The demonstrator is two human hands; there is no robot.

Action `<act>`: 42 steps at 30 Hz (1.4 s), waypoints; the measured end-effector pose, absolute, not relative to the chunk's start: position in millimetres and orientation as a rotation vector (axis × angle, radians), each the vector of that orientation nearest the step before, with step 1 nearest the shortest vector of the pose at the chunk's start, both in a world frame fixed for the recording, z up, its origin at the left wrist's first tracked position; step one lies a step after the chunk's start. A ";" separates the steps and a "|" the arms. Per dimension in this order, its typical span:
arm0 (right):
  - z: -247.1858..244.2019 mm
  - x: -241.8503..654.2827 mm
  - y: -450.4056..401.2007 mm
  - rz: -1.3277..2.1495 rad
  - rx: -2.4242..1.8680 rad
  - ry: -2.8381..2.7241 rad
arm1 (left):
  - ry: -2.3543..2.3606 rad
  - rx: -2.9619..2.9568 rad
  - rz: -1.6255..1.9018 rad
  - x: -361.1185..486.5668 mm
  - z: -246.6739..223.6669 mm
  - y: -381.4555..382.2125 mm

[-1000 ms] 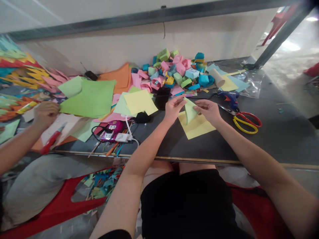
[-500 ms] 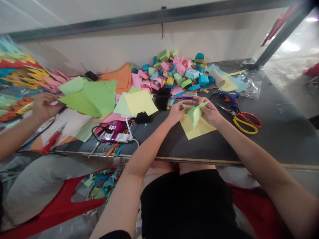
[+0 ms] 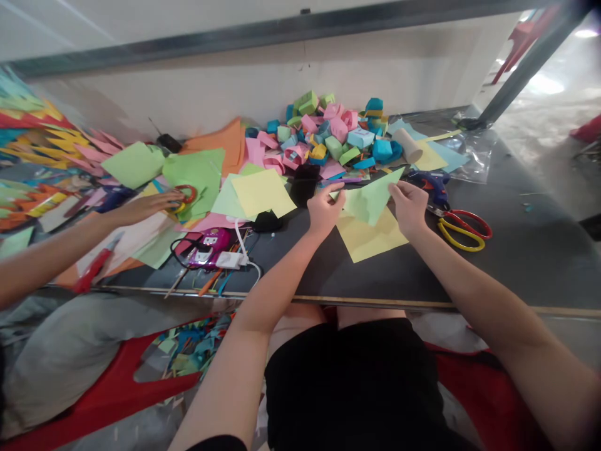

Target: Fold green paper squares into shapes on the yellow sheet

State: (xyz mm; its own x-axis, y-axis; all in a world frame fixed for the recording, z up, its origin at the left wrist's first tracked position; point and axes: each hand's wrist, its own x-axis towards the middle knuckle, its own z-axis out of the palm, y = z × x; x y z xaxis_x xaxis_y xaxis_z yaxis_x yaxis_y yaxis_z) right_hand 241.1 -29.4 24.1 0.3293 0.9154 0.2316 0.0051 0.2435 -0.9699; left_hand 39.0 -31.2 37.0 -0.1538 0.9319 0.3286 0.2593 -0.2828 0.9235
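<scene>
A light green sheet of paper (image 3: 370, 198) is held up in the air between my two hands, with a crease across it. My left hand (image 3: 325, 208) has its left corner between thumb and forefinger. The right corner is pinched by my right hand (image 3: 409, 203), its fingers curled closed. Beneath the green paper, a yellow sheet of paper (image 3: 373, 241) lies flat on the dark table (image 3: 526, 263). Scissors with red and yellow handles (image 3: 462, 230) rest just right of my right hand, beside a blue glue gun (image 3: 434, 186).
Folded paper pieces (image 3: 335, 134) are heaped against the wall. A cardboard tube (image 3: 407, 145) lies to their right. On the left are a purple power strip (image 3: 211, 246), paper sheets (image 3: 263, 194) and a red-handled knife (image 3: 96, 266). A co-worker's hand (image 3: 157, 205) touches other scissors (image 3: 188, 195).
My hands have moved apart, and the green paper, folded narrow before, is now spread wider between them. The co-worker's hand has let go of green sheets and reached right to the scissors.
</scene>
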 end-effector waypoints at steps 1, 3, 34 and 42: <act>23.5 243.8 -27.5 0.810 -1.158 -1.011 | 1.339 1.446 1.482 38.2 36.1 -28.3; 23.4 248.3 -24.6 0.816 -1.154 -0.982 | 1.239 1.257 1.430 33.8 34.8 -19.7; 53.7 229.6 -57.9 1.268 -1.079 -1.632 | 0.848 1.278 1.231 43.0 45.5 -33.4; 45.3 225.0 -56.4 1.099 -1.129 -1.516 | 0.917 1.167 1.202 43.5 45.8 -33.2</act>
State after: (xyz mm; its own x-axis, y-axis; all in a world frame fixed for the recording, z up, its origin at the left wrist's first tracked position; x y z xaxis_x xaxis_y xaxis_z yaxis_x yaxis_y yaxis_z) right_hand 225.0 -56.4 45.3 -0.1574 0.9750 0.1567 0.1543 0.1810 -0.9713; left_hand 43.5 -33.2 45.8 0.1648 0.9845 0.0594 -0.2026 -0.0252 0.9789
